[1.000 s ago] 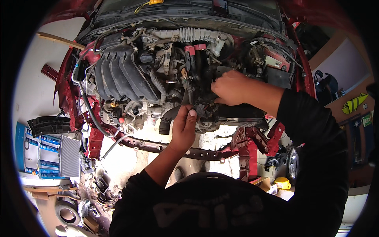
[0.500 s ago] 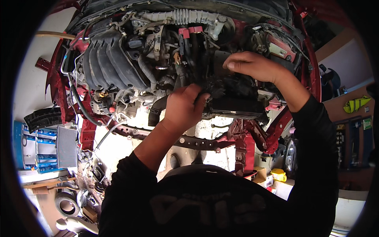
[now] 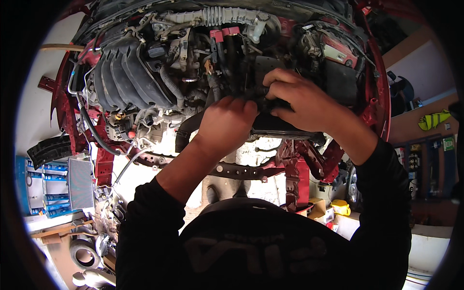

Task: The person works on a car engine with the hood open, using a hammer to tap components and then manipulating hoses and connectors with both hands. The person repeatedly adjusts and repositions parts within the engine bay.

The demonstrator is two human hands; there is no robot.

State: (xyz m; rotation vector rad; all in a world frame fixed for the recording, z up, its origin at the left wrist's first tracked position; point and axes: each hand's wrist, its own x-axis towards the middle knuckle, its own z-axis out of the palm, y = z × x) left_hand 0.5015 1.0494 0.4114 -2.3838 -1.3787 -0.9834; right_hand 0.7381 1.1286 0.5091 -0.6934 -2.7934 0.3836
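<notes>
Both of my hands are over the middle of an open engine bay. My left hand [image 3: 224, 121] is closed, its fingers curled on a dark part that I cannot make out. Just right of it, my right hand [image 3: 304, 102] bends its fingers and thumb around something dark beside a black box [image 3: 285, 129]. The hands nearly meet, and shadow hides what lies between them. A wide black hose [image 3: 183, 135] passes left of my left hand. Behind that hand rises a thin corrugated tube [image 3: 214, 89]. Red plastic caps [image 3: 224, 34] sit farther back.
A ribbed black engine cover [image 3: 130, 79] fills the left of the bay. A dark crossbar [image 3: 232, 171] spans the front, near my feet. Blue boxes [image 3: 57, 188], a radiator [image 3: 80, 183] and a tyre [image 3: 84, 254] are at left. A yellow item [image 3: 340, 208] lies at right.
My right hand has come down and toward my left hand, its fingers now bent around a dark part. My left hand stays at about the same spot, and the view has shifted slightly.
</notes>
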